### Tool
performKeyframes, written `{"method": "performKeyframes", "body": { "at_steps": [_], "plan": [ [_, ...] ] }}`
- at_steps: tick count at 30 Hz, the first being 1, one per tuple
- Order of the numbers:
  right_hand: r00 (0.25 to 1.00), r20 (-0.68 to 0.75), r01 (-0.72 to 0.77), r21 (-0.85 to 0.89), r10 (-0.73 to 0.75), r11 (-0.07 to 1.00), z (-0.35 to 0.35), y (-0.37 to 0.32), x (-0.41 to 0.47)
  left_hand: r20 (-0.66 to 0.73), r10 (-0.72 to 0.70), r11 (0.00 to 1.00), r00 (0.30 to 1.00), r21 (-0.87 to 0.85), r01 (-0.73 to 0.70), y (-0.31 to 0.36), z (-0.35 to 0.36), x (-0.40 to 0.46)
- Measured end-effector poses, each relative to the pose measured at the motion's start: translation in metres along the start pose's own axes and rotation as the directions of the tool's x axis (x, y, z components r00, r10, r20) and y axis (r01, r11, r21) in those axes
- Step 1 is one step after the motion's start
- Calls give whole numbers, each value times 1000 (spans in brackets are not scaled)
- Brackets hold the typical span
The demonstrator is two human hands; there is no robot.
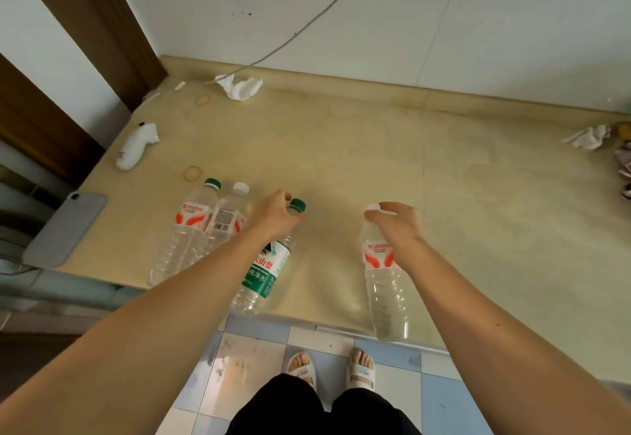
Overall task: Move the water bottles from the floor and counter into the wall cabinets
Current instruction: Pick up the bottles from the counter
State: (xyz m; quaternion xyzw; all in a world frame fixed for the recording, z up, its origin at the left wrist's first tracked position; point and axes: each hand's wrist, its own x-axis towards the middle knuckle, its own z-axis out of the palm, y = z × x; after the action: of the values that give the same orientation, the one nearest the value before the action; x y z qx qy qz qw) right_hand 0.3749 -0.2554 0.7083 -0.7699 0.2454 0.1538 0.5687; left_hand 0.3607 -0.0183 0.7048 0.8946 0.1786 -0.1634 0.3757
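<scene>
Bottles by the counter's [444,195] front edge look empty and light, left hand [276,216] gripping the green-label bottle [264,277] and right hand [397,226] the red-label bottle [386,284] at their necks.

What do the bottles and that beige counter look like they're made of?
Bottles, such as the green-label bottle the left hand grips: clear thin plastic, ribbed and see-through, with printed film labels. Counter: glossy, faintly mottled, possibly polished or artificial stone; hard to be sure.
</scene>
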Motion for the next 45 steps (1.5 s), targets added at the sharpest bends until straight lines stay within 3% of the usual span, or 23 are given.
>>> {"method": "performKeyframes", "body": {
  "at_steps": [7, 13, 18, 23, 35, 40, 45],
  "plan": [
    [997, 82, -12, 63, 7, 998, -3, -12, -12, 26, 0, 1000, 1000, 10, 0, 5, 5, 1],
    [967, 137, 200, 118, -216, 973, -17, -48, -20, -46, 78, 990, 996, -113, -83, 25, -6, -3],
    [894, 88, 427, 133, -440, 894, -32, -73, -33, -161, 244, 932, 956, -232, -277, 55, -36, -12],
    [828, 41, 555, 75, -559, 828, -34, -80, -48, -232, 420, 860, 877, -207, -467, 78, -59, -29],
    [790, -1, 611, 79, -613, 787, -32, -57, -59, -237, 548, 760, 802, -260, -596, 70, -59, -63],
    [827, 39, 555, 103, -561, 825, -28, -46, -55, -188, 557, 782, 809, -211, -587, 71, -63, -58],
    [872, 149, 469, 17, -466, 883, -27, -22, -46, -166, 562, 781, 810, -215, -586, 59, -57, -48]
  ]
}}
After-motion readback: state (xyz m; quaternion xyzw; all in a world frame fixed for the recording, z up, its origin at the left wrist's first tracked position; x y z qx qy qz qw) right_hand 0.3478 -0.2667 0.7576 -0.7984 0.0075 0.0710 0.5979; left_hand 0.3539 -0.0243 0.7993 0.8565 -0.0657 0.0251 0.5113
